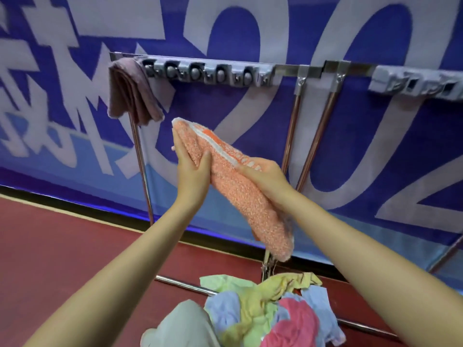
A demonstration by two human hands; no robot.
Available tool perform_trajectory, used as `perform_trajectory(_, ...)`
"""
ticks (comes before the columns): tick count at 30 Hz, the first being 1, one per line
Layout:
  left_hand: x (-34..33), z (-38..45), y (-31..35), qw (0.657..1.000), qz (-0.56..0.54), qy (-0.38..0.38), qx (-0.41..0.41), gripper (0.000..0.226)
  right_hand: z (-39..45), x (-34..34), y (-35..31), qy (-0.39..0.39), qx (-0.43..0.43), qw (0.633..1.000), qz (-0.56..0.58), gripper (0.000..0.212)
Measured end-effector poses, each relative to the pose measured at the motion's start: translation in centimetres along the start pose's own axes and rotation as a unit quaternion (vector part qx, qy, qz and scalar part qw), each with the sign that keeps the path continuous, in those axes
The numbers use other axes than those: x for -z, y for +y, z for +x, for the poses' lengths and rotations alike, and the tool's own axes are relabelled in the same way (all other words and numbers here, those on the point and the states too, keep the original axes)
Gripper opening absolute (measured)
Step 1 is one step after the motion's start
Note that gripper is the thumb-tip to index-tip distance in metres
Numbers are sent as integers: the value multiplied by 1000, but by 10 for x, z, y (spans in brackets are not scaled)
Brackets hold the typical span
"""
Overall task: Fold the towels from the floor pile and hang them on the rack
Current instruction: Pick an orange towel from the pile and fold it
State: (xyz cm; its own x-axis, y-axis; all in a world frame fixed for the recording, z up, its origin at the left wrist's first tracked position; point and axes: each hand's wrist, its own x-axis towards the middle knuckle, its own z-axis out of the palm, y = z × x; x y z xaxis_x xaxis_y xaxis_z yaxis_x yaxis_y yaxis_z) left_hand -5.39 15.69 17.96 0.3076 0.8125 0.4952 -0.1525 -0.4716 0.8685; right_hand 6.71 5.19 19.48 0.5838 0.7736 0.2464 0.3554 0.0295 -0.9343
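1. In front of the rack, held up in the air well above the floor, the left hand [194,169] lies with straight fingers flat against the near face of the orange towel [240,191], thumb pressed onto the cloth, supporting its upper end.
2. The right hand [263,176] grips the same towel from the other side, fingers curled over the folded edge by the white stripe; the lower end hangs free past the right forearm.
3. This two-sided hold appears meant to keep the folded layers from sliding apart while the towel is carried to the bar, so I judge the fold done and the hanging not yet made.
4. The rack [220,61] stands against the wall, its top bar above the hands. One mauve towel [130,91] is already draped over the bar's left end, so the free bar to its right looks like the natural next place.
5. The floor pile [273,314] of yellow, blue, pink and green towels lies on the red floor [62,246] by the rack's foot bar, so most of the task remains.
6. The blue banner [363,126] behind carries large pale characters and what seem to be digits, cropped too far to read with confidence; no brand is legible on any towel.
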Motion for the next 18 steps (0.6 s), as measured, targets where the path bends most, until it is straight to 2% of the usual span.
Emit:
perform_trajectory(4, 25, 40, -11, 999, 37, -1, 12, 81, 41, -15, -26, -46, 33, 988, -144, 14)
perform_trajectory(7, 41, 65, -18, 999, 44, -3, 29, 75, 73, -33, -43, -66, 26, 982, -177, 19)
perform_trajectory(10, 58, 100, -28, 988, 71, -50, 128, 47, 107, -55, -65, -71, 31, 977, -200, 29)
perform_trajectory(13, 74, 134, -29, 962, 136, -90, 218, 35, 142, -76, -86, -81, 42, 970, -227, 37)
perform_trajectory(15, 84, 157, -25, 956, 208, -81, 190, 34, 165, -90, -101, -88, 46, 965, -244, 36)
perform_trajectory(18, 94, 196, -21, 948, 301, -47, 93, 38, 202, -115, -123, -87, 55, 956, -274, 29)
